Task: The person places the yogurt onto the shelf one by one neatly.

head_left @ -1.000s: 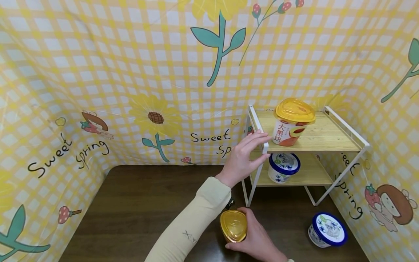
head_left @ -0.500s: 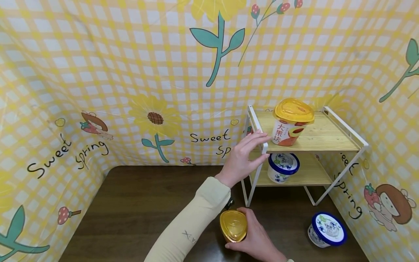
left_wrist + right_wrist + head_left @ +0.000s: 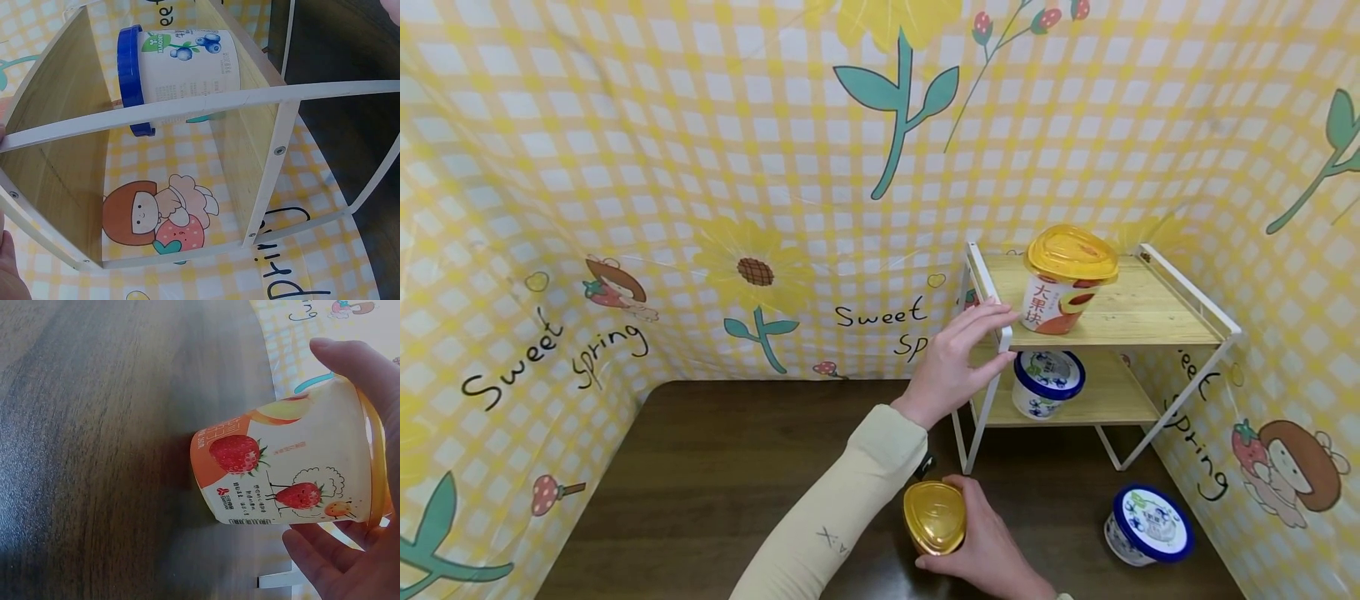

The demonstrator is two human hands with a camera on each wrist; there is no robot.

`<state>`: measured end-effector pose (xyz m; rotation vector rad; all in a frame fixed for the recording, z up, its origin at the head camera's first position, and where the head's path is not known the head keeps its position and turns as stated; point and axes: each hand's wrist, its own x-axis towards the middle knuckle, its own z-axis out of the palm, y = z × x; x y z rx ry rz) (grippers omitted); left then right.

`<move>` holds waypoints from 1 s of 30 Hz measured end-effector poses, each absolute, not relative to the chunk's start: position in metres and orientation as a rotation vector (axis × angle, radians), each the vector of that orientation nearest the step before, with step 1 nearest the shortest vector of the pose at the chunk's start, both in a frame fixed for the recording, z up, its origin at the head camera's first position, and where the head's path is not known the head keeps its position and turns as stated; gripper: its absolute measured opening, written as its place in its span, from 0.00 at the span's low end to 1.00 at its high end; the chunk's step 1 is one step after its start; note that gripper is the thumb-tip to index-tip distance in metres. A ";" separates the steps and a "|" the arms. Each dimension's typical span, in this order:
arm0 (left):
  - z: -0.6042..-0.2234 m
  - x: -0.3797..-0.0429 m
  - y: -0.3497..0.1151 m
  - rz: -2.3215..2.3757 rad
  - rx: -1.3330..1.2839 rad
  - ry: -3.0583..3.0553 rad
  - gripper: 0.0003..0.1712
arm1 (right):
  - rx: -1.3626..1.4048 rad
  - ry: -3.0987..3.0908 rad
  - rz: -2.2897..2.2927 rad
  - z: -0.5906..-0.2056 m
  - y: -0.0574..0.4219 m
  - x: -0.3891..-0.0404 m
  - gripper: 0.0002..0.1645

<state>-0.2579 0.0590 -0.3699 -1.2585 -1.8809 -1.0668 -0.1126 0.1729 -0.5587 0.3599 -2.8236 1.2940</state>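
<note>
My left hand (image 3: 951,358) holds the front left corner of a two-tier shelf rack (image 3: 1150,308), with fingers over the white rail and the thumb below. Just the edges of this hand enter the left wrist view. My right hand (image 3: 992,542) grips a fruit yogurt cup (image 3: 935,517) with a clear amber lid, in front of the rack. In the right wrist view strawberries are printed on the cup (image 3: 281,469), its base close to the dark table (image 3: 112,456). A similar cup (image 3: 1071,275) stands on the top shelf, near the left fingertips.
A blue-lidded blueberry tub (image 3: 1048,383) stands on the lower shelf, seen sideways as the same tub (image 3: 181,69) in the left wrist view. Another blue-lidded tub (image 3: 1148,525) stands on the table at right. Yellow checked cloth (image 3: 700,167) surrounds the table on three sides.
</note>
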 end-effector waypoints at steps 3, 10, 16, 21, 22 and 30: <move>-0.370 -0.258 0.059 -1.069 -1.259 -1.877 0.28 | 0.337 -2.812 1.317 -0.557 0.173 -0.112 0.65; -0.370 -0.256 0.058 -1.067 -1.250 -1.888 0.28 | 0.263 -2.800 1.384 -0.550 0.176 -0.113 0.65; -0.370 -0.256 0.058 -1.070 -1.257 -1.881 0.28 | 0.232 -2.793 1.377 -0.548 0.177 -0.114 0.66; -0.370 -0.257 0.058 -1.073 -1.255 -1.881 0.28 | 0.222 -2.778 1.372 -0.548 0.178 -0.115 0.66; -0.370 -0.257 0.058 -1.075 -1.255 -1.884 0.28 | 0.220 -2.772 1.373 -0.548 0.178 -0.115 0.66; -0.370 -0.256 0.058 -1.078 -1.252 -1.895 0.28 | 0.188 -2.734 1.380 -0.546 0.178 -0.114 0.67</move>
